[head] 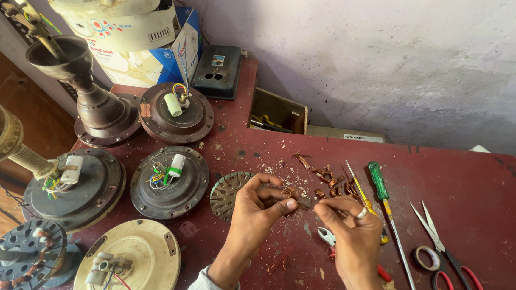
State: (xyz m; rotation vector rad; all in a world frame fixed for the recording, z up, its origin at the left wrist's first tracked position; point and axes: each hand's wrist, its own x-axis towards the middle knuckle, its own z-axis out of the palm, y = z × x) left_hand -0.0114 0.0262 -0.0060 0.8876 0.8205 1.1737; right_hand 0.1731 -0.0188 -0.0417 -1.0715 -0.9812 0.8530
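Both hands pinch one small copper wire piece between fingertips, left hand and right hand meeting above the red tabletop; cut copper scraps lie just beyond, so some stripping looks done, more probably left

Round fan motors crowd the red bench — scissors, tape roll, green-handled screwdriver lie opposite.
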